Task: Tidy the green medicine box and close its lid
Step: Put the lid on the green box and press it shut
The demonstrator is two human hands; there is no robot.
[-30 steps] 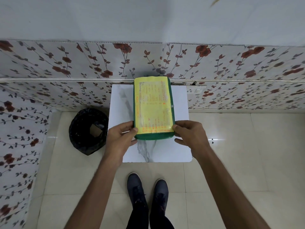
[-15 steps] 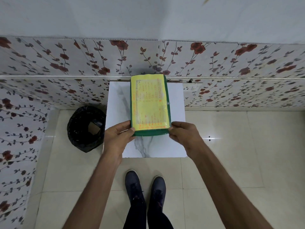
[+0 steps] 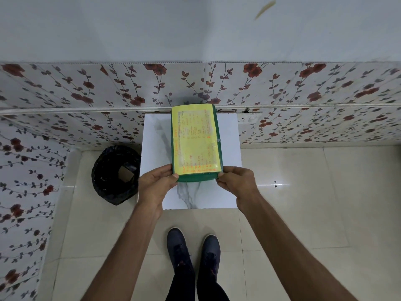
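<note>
The green medicine box stands on a small white marble-patterned table, its long side running away from me. Its lid is down and carries a yellow sheet with orange writing. My left hand grips the box's near left corner, thumb on top of the lid. On the near right corner sits my right hand, fingers curled against the green edge. The inside of the box is hidden.
A black bin lined with a black bag stands on the tiled floor left of the table. The table backs onto a wall with flowered tiles. My shoes are just in front of the table.
Both hands stay on the box's near corners. The picture shifts a little with my head; the box and lid look the same.
</note>
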